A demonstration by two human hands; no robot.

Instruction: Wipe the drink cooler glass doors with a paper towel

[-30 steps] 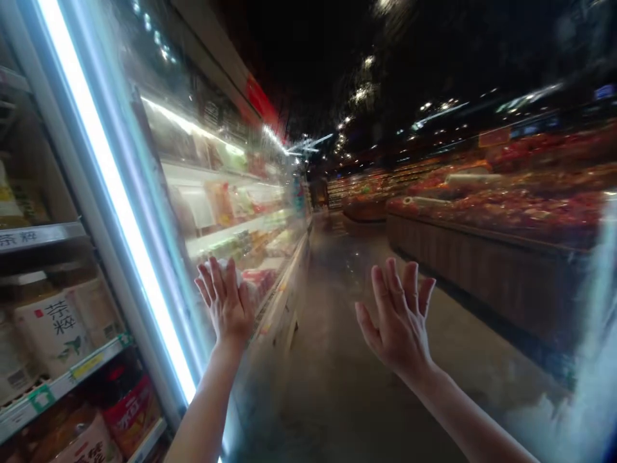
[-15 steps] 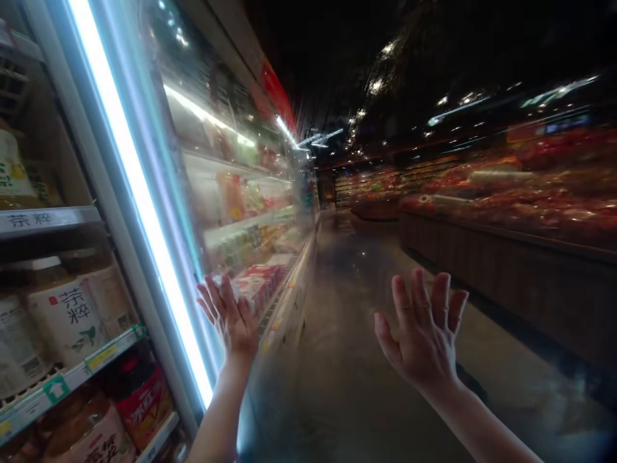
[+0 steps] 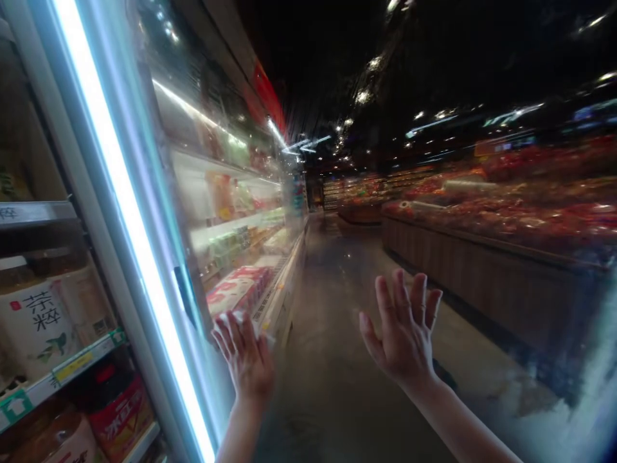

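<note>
Glass door of the chiller stands before me, and both palms seem to lie flat against it. My left grip is open, fingers spread upward, just right of the door's dark handle and the bright light strip. My right grip is open too, well apart from the left, holding nothing. Left of the strip, labelled jars stand on a shelf. Beyond the pane lie blurred produce bins.
</note>
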